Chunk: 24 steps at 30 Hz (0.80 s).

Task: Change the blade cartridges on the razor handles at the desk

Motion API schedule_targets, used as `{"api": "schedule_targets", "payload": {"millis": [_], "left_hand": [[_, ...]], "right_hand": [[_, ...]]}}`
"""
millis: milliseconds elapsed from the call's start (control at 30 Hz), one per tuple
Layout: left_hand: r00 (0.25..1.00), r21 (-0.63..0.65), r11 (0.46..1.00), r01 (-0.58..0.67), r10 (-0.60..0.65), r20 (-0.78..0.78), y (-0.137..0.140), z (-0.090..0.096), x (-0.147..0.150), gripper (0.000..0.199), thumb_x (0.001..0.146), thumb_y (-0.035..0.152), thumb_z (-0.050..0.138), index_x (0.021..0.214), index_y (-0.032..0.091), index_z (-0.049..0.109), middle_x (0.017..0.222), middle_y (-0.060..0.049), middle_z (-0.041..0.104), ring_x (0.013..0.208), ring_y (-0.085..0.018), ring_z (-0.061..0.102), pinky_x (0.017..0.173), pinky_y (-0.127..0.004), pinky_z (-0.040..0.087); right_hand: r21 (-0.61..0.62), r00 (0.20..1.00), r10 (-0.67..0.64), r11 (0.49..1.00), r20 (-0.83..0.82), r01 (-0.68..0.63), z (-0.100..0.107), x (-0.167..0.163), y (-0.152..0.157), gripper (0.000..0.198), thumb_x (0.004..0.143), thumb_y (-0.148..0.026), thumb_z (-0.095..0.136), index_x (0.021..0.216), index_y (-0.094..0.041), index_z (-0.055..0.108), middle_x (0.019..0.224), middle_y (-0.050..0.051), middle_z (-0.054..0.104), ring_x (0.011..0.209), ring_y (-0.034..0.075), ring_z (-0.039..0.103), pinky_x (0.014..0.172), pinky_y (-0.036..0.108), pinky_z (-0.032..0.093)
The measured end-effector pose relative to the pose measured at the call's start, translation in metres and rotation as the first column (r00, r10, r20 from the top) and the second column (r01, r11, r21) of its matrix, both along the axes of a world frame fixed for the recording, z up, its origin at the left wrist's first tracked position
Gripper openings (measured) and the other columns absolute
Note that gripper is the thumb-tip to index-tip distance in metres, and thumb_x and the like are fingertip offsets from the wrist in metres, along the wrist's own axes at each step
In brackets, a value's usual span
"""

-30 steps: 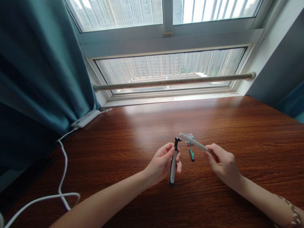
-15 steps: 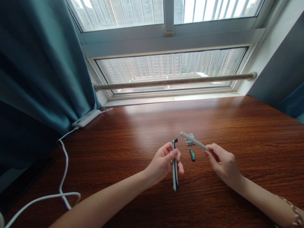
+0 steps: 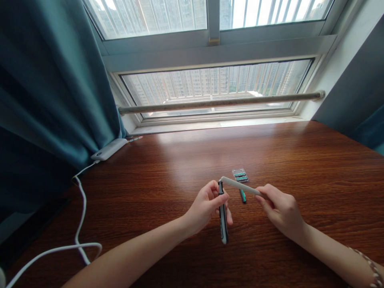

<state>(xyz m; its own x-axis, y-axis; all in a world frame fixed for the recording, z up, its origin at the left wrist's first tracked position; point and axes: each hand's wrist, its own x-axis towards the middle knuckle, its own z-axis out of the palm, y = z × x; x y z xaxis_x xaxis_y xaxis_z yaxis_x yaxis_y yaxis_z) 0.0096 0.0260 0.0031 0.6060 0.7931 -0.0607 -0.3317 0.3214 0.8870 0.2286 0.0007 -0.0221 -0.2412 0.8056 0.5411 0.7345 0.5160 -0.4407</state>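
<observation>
My left hand [image 3: 210,203] is closed around a black and grey razor handle [image 3: 223,224], held upright with its top end away from me. Pinched in my right hand [image 3: 280,204] is a slim white pen-shaped stick [image 3: 241,186], slanting left. Its far tip meets or overlaps the top of the razor handle; contact is hard to confirm. Between my hands a black and green razor blade cartridge [image 3: 243,196] lies on the table, its upper end partly behind the stick. Just beyond it is a clear plastic case [image 3: 240,175] with black and green cartridges inside.
The brown wooden table [image 3: 180,160] reaches to the window sill. At the left back lies a white power bank-like device [image 3: 109,149] with a white cable [image 3: 82,200] running toward me. A blue curtain [image 3: 60,80] hangs at the left; a metal rail [image 3: 222,103] crosses the window.
The white stick's tip has moved left and slightly down to the top of the razor handle. The handle has turned slightly in my left hand. The plastic case is now uncovered.
</observation>
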Motion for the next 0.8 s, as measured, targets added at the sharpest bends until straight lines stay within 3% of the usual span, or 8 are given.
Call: {"api": "schedule_targets", "payload": {"millis": [167, 300, 433, 567, 700, 800], "left_hand": [[0.999, 0.012, 0.999, -0.031, 0.031, -0.013, 0.0022, -0.0051, -0.0013, 0.024, 0.075, 0.021, 0.058, 0.075, 0.018, 0.033, 0.058, 0.008, 0.05, 0.036, -0.011, 0.056, 0.032, -0.017, 0.042], [0.999, 0.013, 0.999, -0.04, 0.041, -0.023, 0.0028, -0.0071, -0.0022, 0.03, 0.072, 0.021, 0.061, 0.074, 0.02, 0.031, 0.058, 0.008, 0.052, 0.03, -0.009, 0.051, 0.025, -0.016, 0.038], [0.992, 0.013, 0.996, -0.09, 0.091, -0.088, 0.0013, -0.0034, -0.002, 0.035, 0.07, 0.023, 0.063, 0.074, 0.02, 0.029, 0.057, 0.01, 0.051, 0.026, -0.006, 0.045, 0.022, -0.013, 0.033], [0.982, 0.029, 0.99, -0.141, 0.144, -0.124, 0.0006, -0.0006, -0.0021, 0.033, 0.07, 0.025, 0.063, 0.075, 0.021, 0.03, 0.055, 0.011, 0.049, 0.025, -0.006, 0.044, 0.021, -0.012, 0.03], [0.982, 0.019, 0.986, -0.163, 0.164, -0.093, 0.0022, -0.0013, -0.0018, 0.028, 0.074, 0.027, 0.059, 0.074, 0.02, 0.032, 0.054, 0.01, 0.049, 0.027, -0.005, 0.045, 0.025, -0.012, 0.032], [0.989, -0.018, 0.989, -0.148, 0.147, -0.032, 0.0039, -0.0024, -0.0002, 0.024, 0.077, 0.029, 0.055, 0.073, 0.019, 0.033, 0.054, 0.009, 0.051, 0.028, -0.005, 0.045, 0.026, -0.013, 0.034]], "right_hand": [[-0.03, 0.995, 0.092, 0.995, 0.024, -0.092, -0.0004, 0.0, -0.0001, 0.012, 0.083, -0.02, 0.045, 0.09, -0.019, 0.055, 0.07, 0.001, 0.058, 0.061, 0.012, 0.055, 0.056, 0.022, 0.041], [-0.027, 1.0, 0.009, 1.0, -0.012, -0.01, -0.0001, 0.0001, -0.0007, 0.013, 0.083, -0.022, 0.045, 0.088, -0.019, 0.056, 0.067, 0.001, 0.057, 0.056, 0.012, 0.054, 0.053, 0.022, 0.04], [-0.004, 0.994, 0.106, 0.994, 0.039, -0.106, 0.0005, 0.0008, -0.0005, 0.013, 0.083, -0.021, 0.045, 0.09, -0.019, 0.055, 0.069, 0.002, 0.058, 0.059, 0.012, 0.055, 0.055, 0.022, 0.041], [0.022, 1.0, 0.007, 1.0, 0.014, -0.008, 0.0008, 0.0012, 0.0008, 0.012, 0.083, -0.02, 0.046, 0.089, -0.018, 0.055, 0.067, 0.001, 0.057, 0.056, 0.012, 0.054, 0.054, 0.022, 0.039], [0.011, 0.997, 0.072, 0.997, 0.039, -0.073, 0.0003, 0.0007, 0.001, 0.013, 0.083, -0.021, 0.045, 0.09, -0.019, 0.056, 0.069, 0.002, 0.059, 0.059, 0.012, 0.056, 0.056, 0.021, 0.04], [-0.014, 1.0, -0.028, 1.0, 0.01, 0.028, -0.0008, 0.0008, 0.0011, 0.014, 0.083, -0.024, 0.044, 0.087, -0.019, 0.057, 0.067, 0.001, 0.058, 0.053, 0.011, 0.052, 0.052, 0.021, 0.039]]}}
